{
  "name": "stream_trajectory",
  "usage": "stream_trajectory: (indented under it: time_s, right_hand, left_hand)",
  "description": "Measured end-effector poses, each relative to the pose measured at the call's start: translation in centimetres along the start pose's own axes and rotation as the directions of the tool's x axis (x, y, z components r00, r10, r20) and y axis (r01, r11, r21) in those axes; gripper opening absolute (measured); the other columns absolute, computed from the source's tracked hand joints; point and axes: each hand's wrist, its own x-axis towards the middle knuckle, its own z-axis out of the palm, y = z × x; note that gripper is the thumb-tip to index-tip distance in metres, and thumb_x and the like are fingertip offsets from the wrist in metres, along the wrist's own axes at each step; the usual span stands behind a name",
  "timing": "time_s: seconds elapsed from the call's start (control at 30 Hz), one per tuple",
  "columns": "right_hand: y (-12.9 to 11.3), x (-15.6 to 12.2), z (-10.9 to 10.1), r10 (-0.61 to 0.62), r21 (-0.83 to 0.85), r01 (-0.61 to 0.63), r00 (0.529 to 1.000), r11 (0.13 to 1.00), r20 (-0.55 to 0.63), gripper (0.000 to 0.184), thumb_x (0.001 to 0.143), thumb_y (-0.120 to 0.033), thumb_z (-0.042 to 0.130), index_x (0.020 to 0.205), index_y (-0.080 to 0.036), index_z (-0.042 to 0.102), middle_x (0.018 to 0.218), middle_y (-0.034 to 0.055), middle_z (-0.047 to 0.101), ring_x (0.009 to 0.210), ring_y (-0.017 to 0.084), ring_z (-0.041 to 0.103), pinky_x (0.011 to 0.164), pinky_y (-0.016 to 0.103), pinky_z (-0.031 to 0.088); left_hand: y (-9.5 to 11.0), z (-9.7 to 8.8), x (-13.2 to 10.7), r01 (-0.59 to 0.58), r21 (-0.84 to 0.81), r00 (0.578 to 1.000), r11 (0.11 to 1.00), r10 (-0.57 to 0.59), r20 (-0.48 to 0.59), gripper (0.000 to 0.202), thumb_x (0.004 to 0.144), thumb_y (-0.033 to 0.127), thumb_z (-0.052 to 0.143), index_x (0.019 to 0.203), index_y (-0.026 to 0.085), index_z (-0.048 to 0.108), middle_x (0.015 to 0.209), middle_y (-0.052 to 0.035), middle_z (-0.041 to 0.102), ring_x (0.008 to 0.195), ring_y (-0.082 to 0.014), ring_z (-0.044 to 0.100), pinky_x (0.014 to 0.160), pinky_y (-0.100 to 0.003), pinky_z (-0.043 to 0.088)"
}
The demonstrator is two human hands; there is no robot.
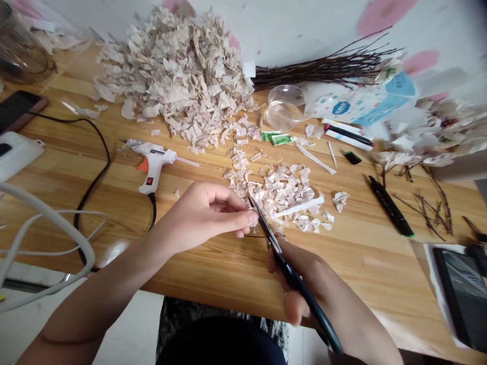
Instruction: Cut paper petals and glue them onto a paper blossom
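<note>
My left hand [213,213] is closed in a pinch near the table's front middle; a small pale scrap, mostly hidden by the fingertips, seems to be between thumb and fingers. In my right hand [300,279] is a pair of dark-handled scissors [279,251], its blades pointing up and left, with the tips beside my left fingertips. Just beyond both hands lies a small heap of pale, papery pieces [291,187], with a white strip [300,207] across it. Behind that rises a much larger pile of dry, papery flakes [182,76].
A white glue gun [155,162] with a black cord lies left. Dark twigs [319,68], a clear plastic cup [285,106] and a blue-and-white tissue pack [365,101] are at the back. A black marker [390,205] and a dark tablet-like device [462,294] lie right.
</note>
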Motion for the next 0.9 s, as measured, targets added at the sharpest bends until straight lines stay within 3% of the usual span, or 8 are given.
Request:
stream_trajectory:
  time_s: [0.33, 0.5, 0.57, 0.67, 0.8, 0.9]
  right_hand:
    - [0.0, 0.1, 0.1, -0.02, 0.066, 0.021, 0.999, 0.998, -0.025, 0.06, 0.079, -0.079, 0.047, 0.065, -0.021, 0.054, 0.059, 0.0019, 0.056, 0.055, 0.018, 0.051, 0.046, 0.025, 0.039]
    - [1.5, -0.1, 0.8, 0.025, 0.401, 0.004, 0.997, 0.916, -0.067, 0.056, 0.083, -0.075, 0.046, 0.073, -0.021, 0.054, 0.056, -0.0019, 0.051, 0.047, 0.014, 0.046, 0.044, 0.024, 0.036]
    - [2.2, 0.2, 1.2, 0.045, 0.508, 0.057, 0.981, 0.86, -0.187, 0.047, 0.087, -0.067, 0.051, 0.083, -0.021, 0.057, 0.057, -0.0032, 0.052, 0.047, 0.013, 0.048, 0.046, 0.024, 0.04]
    - [2.4, 1.0, 1.5, 0.084, 0.538, 0.123, 0.935, 0.834, -0.345, 0.026, 0.087, -0.049, 0.065, 0.094, -0.024, 0.062, 0.062, -0.0047, 0.055, 0.051, 0.011, 0.053, 0.051, 0.022, 0.045]
    - [1.6, 1.9, 1.4, 0.103, 0.524, 0.084, 0.943, 0.848, -0.317, 0.015, 0.08, -0.03, 0.076, 0.086, -0.021, 0.065, 0.062, -0.0052, 0.057, 0.051, 0.009, 0.052, 0.05, 0.018, 0.042]
    - [1.1, 2.1, 1.3, 0.108, 0.532, 0.065, 0.952, 0.844, -0.287, 0.017, 0.075, -0.023, 0.078, 0.075, -0.019, 0.062, 0.06, -0.0057, 0.056, 0.051, 0.008, 0.051, 0.049, 0.016, 0.041]
  left_hand:
    - [-0.1, -0.1, -0.1, -0.012, -0.024, 1.0, 1.0, 0.012, 0.001, 0.012, 0.074, 0.013, 0.072, 0.064, 0.02, 0.071, 0.058, 0.0048, 0.068, 0.054, -0.0067, 0.062, 0.055, -0.014, 0.05]
    - [-0.3, 0.1, 0.0, -0.036, 0.015, 0.999, 0.999, 0.037, -0.021, 0.007, 0.074, 0.015, 0.073, 0.068, 0.02, 0.07, 0.061, 0.0054, 0.068, 0.056, -0.0063, 0.063, 0.056, -0.012, 0.049]
    - [-0.5, 0.4, 0.0, -0.05, 0.062, 0.998, 0.997, 0.052, -0.023, 0.005, 0.074, 0.017, 0.073, 0.071, 0.019, 0.07, 0.065, 0.0053, 0.069, 0.06, -0.0063, 0.063, 0.057, -0.012, 0.048]
    - [-0.8, 1.0, -0.1, -0.068, 0.169, 0.998, 0.983, 0.065, 0.023, 0.004, 0.076, 0.02, 0.072, 0.074, 0.018, 0.069, 0.072, 0.0039, 0.071, 0.067, -0.0078, 0.065, 0.062, -0.014, 0.049]
    - [-1.3, 1.8, -0.2, -0.125, 0.28, 0.981, 0.952, 0.075, 0.181, 0.007, 0.081, 0.021, 0.068, 0.075, 0.018, 0.067, 0.074, 0.0035, 0.07, 0.071, -0.0088, 0.065, 0.066, -0.015, 0.05]
    - [-1.5, 2.1, -0.3, -0.129, 0.276, 0.972, 0.952, 0.066, 0.228, 0.008, 0.083, 0.019, 0.065, 0.075, 0.017, 0.066, 0.074, 0.0037, 0.071, 0.071, -0.0083, 0.065, 0.066, -0.015, 0.05]
